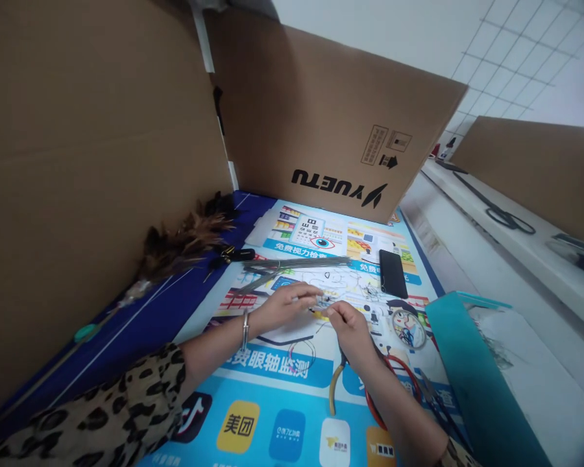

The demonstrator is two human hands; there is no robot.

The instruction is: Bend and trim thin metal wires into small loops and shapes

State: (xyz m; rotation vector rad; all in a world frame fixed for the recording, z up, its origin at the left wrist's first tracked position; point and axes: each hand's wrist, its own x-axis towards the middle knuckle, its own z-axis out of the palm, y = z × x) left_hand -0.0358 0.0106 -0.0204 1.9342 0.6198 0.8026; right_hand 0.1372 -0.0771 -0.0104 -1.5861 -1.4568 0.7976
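Near the middle of the printed table cover, my left hand (292, 302) has its fingers bent forward, thumb close under the forefinger. Just to its right, my right hand (351, 326) pinches with thumb and forefinger. Whatever lies at the fingertips is too small and blurred to make out. The two hands' fingertips almost meet. Below my right wrist rest a tool with a yellow handle (337, 389) and a red-handled tool (403, 367), both partly hidden by the arm. Behind the hands lies a tied bundle of thin grey rods (302, 263).
A black phone (392, 274) and a round clear dish (409, 328) of small pieces lie to the right. Beyond them stands a teal box (477, 383). A brown feather duster (185, 241) is at left. Cardboard panels (321, 110) wall the back and left.
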